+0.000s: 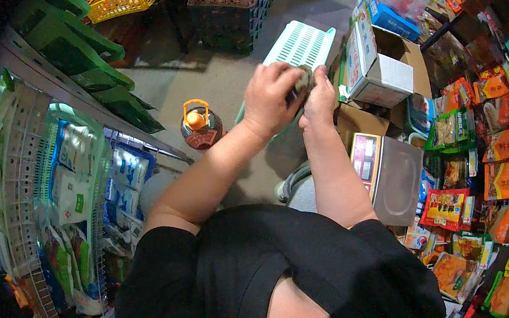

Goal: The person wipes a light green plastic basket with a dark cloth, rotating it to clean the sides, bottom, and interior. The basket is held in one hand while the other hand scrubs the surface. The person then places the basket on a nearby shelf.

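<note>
Both my hands meet in front of me, over the near part of a mint-green slotted plastic basket. My left hand curls its fingers over a dark, greyish-brown cloth-like item, whose exact kind I cannot tell. My right hand supports the same item from the right side, palm turned towards it. The lower part of the basket is hidden behind my hands and forearms. On the floor left of my hands stands a large bottle of dark liquid with an orange cap and carrying handle.
An open cardboard box stands right of the basket, with a metal-topped box nearer me. Shelves of packaged food line the right. Wire racks with packets stand left, below green bins. Stacked plastic crates are ahead.
</note>
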{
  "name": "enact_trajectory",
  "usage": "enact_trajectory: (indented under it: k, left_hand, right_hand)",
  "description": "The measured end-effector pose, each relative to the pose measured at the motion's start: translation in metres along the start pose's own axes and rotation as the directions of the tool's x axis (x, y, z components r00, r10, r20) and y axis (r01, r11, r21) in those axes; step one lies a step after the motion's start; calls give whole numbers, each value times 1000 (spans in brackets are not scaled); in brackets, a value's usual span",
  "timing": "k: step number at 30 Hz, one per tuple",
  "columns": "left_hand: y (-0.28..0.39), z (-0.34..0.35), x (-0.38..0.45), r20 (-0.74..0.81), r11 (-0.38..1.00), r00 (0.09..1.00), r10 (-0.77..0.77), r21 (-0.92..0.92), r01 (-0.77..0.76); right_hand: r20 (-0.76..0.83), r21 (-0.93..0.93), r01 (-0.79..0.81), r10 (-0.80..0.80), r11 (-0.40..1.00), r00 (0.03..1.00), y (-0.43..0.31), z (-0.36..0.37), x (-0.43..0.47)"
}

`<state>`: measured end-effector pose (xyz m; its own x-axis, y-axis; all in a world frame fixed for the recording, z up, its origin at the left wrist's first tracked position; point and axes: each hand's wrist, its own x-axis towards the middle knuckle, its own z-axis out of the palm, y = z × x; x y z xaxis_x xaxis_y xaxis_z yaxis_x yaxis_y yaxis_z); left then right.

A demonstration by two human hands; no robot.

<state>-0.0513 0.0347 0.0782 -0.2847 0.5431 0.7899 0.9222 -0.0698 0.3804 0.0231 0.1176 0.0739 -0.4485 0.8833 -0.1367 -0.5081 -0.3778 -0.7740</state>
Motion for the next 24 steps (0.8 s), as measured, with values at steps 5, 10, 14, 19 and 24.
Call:
enact_trajectory:
  k: [5,10,14,19,24]
  left_hand:
    - [-14,-7,-26,58,1000,998,-2,19,1]
    - [-76,-24,-15,-87,952,965,-246,164,258]
    - [-110,-37,-12,-173,723,758,-629,-488,488]
    - [-40,-36,1,-188,982,979,-75,-183,40]
    - [-21,-29,2,28,990,991,-132,45,131]
  right_hand:
    - [-9,-54,76,-76,996,997,11,-11,8]
    - [-39,-108,55,-59,993,997,-3,0,4]
    - [-19,-77,81,-83,994,996,-9,3,1]
    - [-11,-109,90,-92,990,996,5,4,1]
    - [54,-140,107,-100,984,993,8,5,-7]
